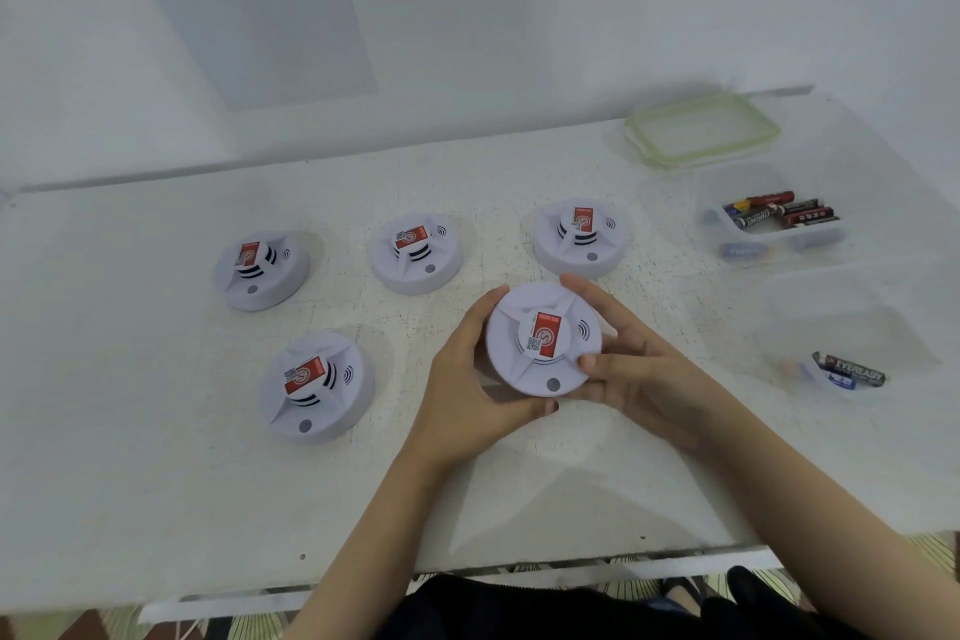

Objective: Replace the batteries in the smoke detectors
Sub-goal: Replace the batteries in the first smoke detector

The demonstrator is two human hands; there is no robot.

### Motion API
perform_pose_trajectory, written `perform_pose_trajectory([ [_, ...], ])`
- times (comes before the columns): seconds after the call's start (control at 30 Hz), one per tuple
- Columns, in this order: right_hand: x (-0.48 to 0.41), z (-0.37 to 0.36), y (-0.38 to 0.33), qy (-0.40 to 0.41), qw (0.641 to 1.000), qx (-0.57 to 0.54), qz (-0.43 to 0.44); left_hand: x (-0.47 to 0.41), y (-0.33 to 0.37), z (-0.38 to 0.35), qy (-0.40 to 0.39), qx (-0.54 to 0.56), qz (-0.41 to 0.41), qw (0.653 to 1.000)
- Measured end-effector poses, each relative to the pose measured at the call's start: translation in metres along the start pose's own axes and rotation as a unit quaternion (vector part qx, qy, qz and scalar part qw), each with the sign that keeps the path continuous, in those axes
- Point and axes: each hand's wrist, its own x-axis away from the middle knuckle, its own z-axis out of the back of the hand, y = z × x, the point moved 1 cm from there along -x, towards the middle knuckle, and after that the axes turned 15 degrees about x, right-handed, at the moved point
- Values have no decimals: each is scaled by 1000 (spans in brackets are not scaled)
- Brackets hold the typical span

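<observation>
White-cased detector [543,340] sat face-up over the table [156,483], left hand [467,379] and right hand [644,379] both gripping its rim. Opening it seemed the step in hand; next, probably twisting the base off. Beyond lay four more detectors [415,252], with battery tubs [774,229] far right.

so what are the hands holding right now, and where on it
Both hold one smoke detector by its round rim: the left hand on its left side, the right hand on its right, thumb over the top edge.
</observation>
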Motion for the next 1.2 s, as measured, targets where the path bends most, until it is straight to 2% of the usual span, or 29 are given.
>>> perform_pose_trajectory([
  [1.2,0,-1,0,8,1000,8,1,-1,0,2,-10,17,2,1000],
])
